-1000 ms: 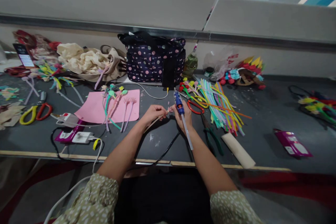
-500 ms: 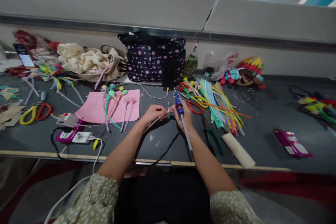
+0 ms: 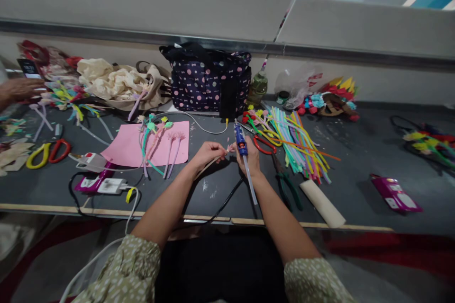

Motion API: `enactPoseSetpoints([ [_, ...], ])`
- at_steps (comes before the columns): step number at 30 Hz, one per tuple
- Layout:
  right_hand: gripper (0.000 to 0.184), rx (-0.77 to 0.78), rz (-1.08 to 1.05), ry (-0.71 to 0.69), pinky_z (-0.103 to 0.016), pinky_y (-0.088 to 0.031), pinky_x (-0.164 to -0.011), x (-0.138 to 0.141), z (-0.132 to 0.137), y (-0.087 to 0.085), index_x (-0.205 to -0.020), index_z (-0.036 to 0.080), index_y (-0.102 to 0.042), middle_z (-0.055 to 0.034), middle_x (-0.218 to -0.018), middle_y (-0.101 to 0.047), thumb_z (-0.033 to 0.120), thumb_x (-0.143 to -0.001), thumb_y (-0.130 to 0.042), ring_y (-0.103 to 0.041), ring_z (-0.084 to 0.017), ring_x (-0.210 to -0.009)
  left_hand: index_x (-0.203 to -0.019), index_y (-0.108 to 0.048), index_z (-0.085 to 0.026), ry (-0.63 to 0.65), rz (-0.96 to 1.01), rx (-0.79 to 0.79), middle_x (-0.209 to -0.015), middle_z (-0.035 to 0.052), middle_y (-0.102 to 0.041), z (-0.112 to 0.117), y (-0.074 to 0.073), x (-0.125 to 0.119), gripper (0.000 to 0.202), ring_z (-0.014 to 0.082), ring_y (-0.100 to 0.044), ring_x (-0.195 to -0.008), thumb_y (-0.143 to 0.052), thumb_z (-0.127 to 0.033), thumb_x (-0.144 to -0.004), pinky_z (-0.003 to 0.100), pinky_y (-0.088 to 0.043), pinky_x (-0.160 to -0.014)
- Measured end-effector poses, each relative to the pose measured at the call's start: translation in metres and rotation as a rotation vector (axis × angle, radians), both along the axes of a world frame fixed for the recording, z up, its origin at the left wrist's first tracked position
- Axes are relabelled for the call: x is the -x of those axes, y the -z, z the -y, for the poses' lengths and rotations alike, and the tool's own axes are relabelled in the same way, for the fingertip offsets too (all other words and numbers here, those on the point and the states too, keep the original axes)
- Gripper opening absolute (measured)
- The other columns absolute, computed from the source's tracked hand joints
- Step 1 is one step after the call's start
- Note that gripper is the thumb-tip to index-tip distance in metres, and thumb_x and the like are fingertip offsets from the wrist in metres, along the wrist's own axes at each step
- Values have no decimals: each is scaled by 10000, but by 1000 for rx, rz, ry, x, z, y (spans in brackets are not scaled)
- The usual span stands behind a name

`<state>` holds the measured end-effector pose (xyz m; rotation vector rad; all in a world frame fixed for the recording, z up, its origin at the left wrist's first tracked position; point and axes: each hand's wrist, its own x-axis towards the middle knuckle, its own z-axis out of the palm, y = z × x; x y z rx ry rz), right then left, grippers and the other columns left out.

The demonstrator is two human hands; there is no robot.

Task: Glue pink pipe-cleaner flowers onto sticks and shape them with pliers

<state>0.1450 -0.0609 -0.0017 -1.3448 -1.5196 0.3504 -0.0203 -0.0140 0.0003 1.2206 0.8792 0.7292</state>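
My left hand (image 3: 210, 154) is closed in a pinch on a thin beige stem (image 3: 206, 167) with a small pink tuft (image 3: 229, 148) at its tip. My right hand (image 3: 250, 154) is wrapped around a blue glue gun (image 3: 241, 139), its clear glue stick (image 3: 251, 182) jutting back over my wrist. The gun's nozzle points away from me, and the pink tuft lies between the two hands, by the right fingers. To the left, a pink sheet (image 3: 124, 144) carries several pipe-cleaner flowers (image 3: 173, 149). A bundle of coloured pipe cleaners (image 3: 289, 139) lies to the right.
Green-handled pliers (image 3: 289, 189), red-handled scissors (image 3: 265, 144) and a beige roll (image 3: 323, 203) are right of my hands. Purple power strips (image 3: 94, 182) (image 3: 396, 194) lie on both sides. Behind stand a dotted bag (image 3: 199, 78) and a bottle (image 3: 259, 84). Another person's hand (image 3: 23, 89) reaches in at left.
Another person's hand has come in from the left edge, in front of the phone. The glue stick's rear end has swung slightly left; my hands have otherwise barely moved.
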Motion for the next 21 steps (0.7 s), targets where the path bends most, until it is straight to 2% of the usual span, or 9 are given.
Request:
enactPoseSetpoints([
  [6,153,48,-144,60,-304,-515,-717,2,-1,-2,-908,221,-602,-17,-815,-702,360,-843,-595,-671,-188,-737,-674,-688,-113,-13,5,-1,-558,21,-634,-1,2,2,176,76,-520,-453,-725,-285,-658,200,-418,-496],
  [11,219,-38,-326,196,-297,-500,-743,2,-6,-1,-880,188,-620,-33,-860,-680,398,-817,-615,-629,-170,-766,-731,-710,-109,-43,65,-3,-618,39,-661,-5,6,4,255,76,-526,-472,-766,-348,-662,202,-416,-495],
  [16,324,62,-450,278,-282,-487,-640,3,-10,2,-843,165,-631,-48,-822,-676,477,-758,-645,-610,-169,-697,-768,-716,-106,-142,102,-12,-649,57,-672,-7,4,5,355,74,-520,-467,-789,-433,-651,205,-419,-484],
  [21,353,109,-490,254,-275,-460,-541,5,-10,1,-826,167,-644,-46,-764,-678,504,-724,-666,-572,-151,-575,-809,-720,-118,-200,142,-12,-659,48,-668,-10,7,7,370,71,-528,-479,-778,-456,-669,200,-432,-492],
])
